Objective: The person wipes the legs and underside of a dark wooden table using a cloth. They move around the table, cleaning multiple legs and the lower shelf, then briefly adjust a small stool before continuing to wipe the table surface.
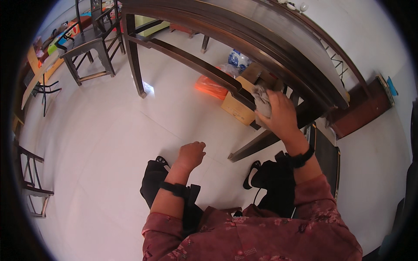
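Observation:
My right hand (281,114) grips a crumpled grey cloth (262,103) against the right end of the lower rail (196,69) of a dark wooden table (248,39). Close by are the table's near leg (251,145) and the edge of its top. My left hand (192,155) hangs above the pale tiled floor, its fingers loosely curled; nothing shows in it, though the palm side is partly hidden. Both forearms wear black straps.
Under the table lie an orange plastic bag (212,86), a cardboard box (240,106) and a blue-and-white porcelain vessel (238,59). A wooden armchair (86,49) stands upper left, another chair (34,173) at far left. A reddish-brown cabinet (359,111) is at right.

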Demonstrator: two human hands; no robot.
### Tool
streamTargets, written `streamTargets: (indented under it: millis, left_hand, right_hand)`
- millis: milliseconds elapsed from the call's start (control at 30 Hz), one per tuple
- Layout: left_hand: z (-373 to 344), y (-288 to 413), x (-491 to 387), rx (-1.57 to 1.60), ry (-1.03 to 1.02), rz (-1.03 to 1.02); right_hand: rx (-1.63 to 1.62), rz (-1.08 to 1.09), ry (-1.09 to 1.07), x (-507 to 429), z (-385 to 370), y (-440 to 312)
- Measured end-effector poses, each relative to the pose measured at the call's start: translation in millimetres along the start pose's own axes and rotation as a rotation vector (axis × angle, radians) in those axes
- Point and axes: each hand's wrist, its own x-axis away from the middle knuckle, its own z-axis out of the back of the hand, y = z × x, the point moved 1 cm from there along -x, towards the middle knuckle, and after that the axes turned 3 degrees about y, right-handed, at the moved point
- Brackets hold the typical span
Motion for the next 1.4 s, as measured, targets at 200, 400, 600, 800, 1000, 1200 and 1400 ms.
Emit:
streamTargets:
  millis: [200, 400, 600, 800, 1000, 1200, 1400]
  left_hand:
    - [2, 1, 3, -0.002, 0.039, -0.02]
    - [3, 6, 6, -0.011, 0.05, -0.086]
    - [5, 11, 8, -0.024, 0.073, -0.144]
    - [12, 14, 15, 0.027, 0.157, -0.192]
    - [12, 8, 10, 0.046, -0.023, -0.142]
    - [6, 2, 3, 0.032, 0.008, -0.13]
    - [6, -2, 2, 0.032, 0.054, -0.084]
  right_hand:
    - [0.069, -0.047, -0.097, -28, -68, -19]
    - [-0.525, -0.288, 0.217, -72, -106, -26]
    - [-0.068, 0.077, 0.085, -128, -116, -60]
    - [0.012, 0.1, 0.022, -200, -149, -112]
    - [0.037, 0.076, -0.02, -265, -186, -154]
    - [0.011, 0.036, -0.042, -293, -200, -173]
    - [-0.013, 0.067, -0.052, -256, -174, -152]
